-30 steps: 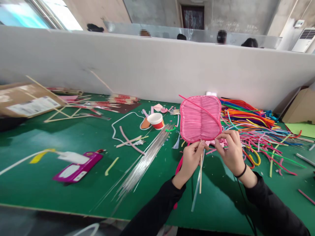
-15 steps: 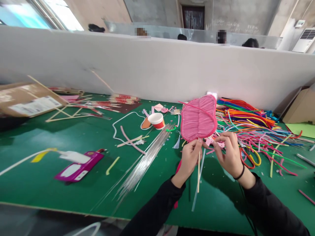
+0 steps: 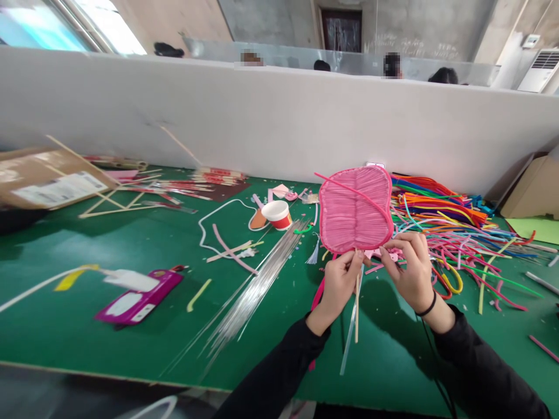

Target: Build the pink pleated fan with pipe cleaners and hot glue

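A pink hand fan (image 3: 353,227), with a pleated face and a fuzzy rim, stands upright above the table. My left hand (image 3: 338,282) is closed around the top of its wooden stick (image 3: 357,320), just under the fan's lower edge. A pink pipe cleaner (image 3: 345,190) slants across the face, its upper left end sticking out past the rim. With thumb and forefinger together, my right hand (image 3: 410,270) pinches the pink fuzzy strand at the fan's lower right corner. Below the left hand, a clear strip (image 3: 348,340) slants beside the stick.
Right of the fan lies a heap of coloured pipe cleaners (image 3: 445,203). Thin metal wires (image 3: 262,285), a paper cup (image 3: 278,216) and a purple packet with a white hot glue gun-like tool (image 3: 163,294) lie leftward. A cardboard box (image 3: 52,174) and a white partition (image 3: 262,122) stand behind.
The fan has turned to face me more squarely and its lower end has shifted slightly right. My right fingertips now meet its lower right rim. The left hand keeps its hold on the stick.
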`<action>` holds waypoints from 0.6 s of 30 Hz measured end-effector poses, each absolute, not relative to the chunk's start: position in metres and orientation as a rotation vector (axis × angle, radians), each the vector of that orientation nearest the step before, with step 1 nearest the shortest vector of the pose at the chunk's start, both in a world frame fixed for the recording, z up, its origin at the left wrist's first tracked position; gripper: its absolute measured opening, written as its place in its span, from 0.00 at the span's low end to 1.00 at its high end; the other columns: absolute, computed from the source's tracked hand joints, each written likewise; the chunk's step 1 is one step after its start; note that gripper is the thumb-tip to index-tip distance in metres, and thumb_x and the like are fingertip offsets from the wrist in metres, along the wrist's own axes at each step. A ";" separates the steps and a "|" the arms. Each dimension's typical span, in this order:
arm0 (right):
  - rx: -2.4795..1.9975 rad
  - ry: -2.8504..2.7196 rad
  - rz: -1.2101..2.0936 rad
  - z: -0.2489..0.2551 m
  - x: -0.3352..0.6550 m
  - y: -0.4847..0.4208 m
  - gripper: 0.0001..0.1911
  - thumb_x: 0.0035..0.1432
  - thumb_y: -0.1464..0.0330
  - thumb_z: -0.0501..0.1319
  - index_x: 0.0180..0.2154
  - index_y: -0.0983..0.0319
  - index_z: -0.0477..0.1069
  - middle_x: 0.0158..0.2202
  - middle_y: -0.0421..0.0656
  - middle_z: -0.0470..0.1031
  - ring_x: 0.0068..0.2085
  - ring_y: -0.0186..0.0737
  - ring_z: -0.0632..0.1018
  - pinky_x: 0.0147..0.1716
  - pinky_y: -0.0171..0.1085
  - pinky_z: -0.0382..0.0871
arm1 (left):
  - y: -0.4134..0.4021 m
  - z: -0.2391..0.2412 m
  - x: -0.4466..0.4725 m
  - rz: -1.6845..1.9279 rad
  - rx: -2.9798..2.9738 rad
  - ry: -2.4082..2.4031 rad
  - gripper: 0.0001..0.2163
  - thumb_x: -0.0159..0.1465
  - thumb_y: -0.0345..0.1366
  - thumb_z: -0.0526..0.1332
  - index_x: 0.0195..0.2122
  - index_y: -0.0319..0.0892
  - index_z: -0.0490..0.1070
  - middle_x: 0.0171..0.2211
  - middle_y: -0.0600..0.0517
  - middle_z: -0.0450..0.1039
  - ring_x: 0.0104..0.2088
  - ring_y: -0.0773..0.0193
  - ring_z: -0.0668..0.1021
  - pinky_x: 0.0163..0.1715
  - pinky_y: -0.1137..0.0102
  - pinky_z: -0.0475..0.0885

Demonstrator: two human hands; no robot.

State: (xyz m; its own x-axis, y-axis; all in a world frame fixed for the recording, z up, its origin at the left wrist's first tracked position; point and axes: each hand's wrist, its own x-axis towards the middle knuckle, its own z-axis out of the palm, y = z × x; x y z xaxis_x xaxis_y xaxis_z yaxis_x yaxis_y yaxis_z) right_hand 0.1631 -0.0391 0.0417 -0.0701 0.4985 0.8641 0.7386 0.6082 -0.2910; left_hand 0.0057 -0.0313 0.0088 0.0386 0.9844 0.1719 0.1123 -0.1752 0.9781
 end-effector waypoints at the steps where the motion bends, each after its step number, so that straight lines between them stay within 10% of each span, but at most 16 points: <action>1: -1.023 -1.726 -0.270 0.042 0.163 -0.039 0.02 0.64 0.71 0.63 0.37 0.58 0.72 0.36 0.44 0.73 0.41 0.43 0.74 0.41 0.44 0.70 | -0.031 0.008 0.005 1.258 1.448 1.186 0.25 0.66 0.58 0.55 0.26 0.41 0.74 0.11 0.59 0.58 0.12 0.69 0.63 0.15 0.72 0.56; 18: -1.134 -1.493 0.400 0.042 0.183 -0.040 0.08 0.67 0.62 0.58 0.41 0.59 0.72 0.34 0.43 0.79 0.34 0.38 0.79 0.35 0.38 0.73 | -0.028 0.006 0.004 1.315 1.504 1.171 0.23 0.67 0.54 0.55 0.26 0.40 0.75 0.10 0.60 0.58 0.12 0.70 0.63 0.16 0.73 0.55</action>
State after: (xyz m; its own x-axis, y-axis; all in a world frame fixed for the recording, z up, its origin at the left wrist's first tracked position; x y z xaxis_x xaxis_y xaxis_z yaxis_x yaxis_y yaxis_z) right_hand 0.1828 -0.0399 0.0424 0.1297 0.8133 0.5673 0.4205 0.4730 -0.7742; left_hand 0.0037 -0.0284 0.0062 0.0298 0.9686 0.2467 0.1335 -0.2484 0.9594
